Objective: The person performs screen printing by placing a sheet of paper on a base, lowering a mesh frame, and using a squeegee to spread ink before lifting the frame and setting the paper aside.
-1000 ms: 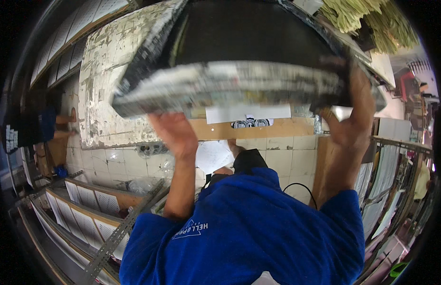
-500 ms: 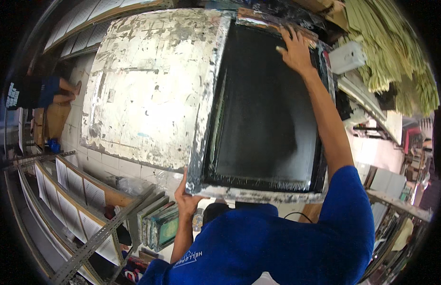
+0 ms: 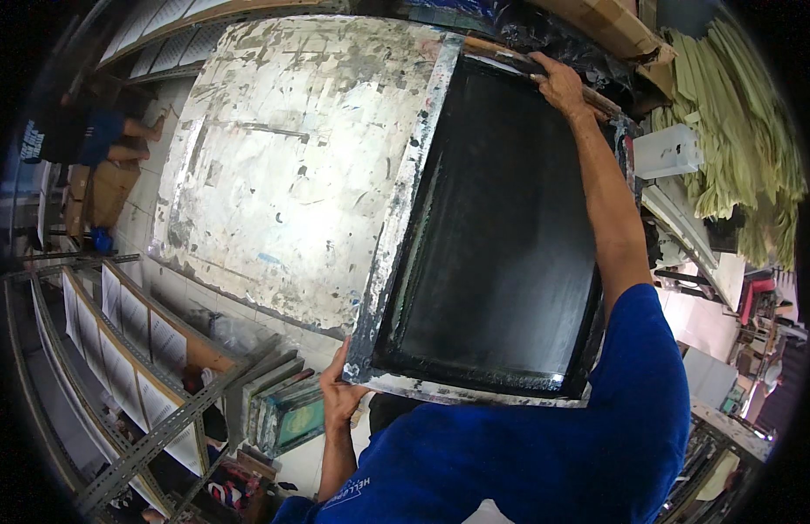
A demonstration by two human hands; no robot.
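A screen printing frame (image 3: 412,175) with a pale, ink-stained border and dark mesh (image 3: 501,218) lies on the right part of a worn white table (image 3: 274,183). My left hand (image 3: 342,393) grips the frame's near left corner, its fingers along the side edge. At the far end of the mesh rests a long wooden-handled squeegee (image 3: 604,103). Around its handle close the fingers of my right hand (image 3: 562,86), the arm stretched over the frame's right side. The squeegee's blade is hidden from view.
Drying racks with printed sheets (image 3: 130,327) and several smaller screens (image 3: 291,415) stand at the near left. A white plastic container (image 3: 671,150) is beside the frame's far right, below hanging yellowish cloth strips (image 3: 728,113). Another person (image 3: 90,140) is at the far left.
My right hand has gone from spread fingers over the squeegee to a closed hold farther along the far edge. The left hand keeps its corner; the whole view has shifted slightly.
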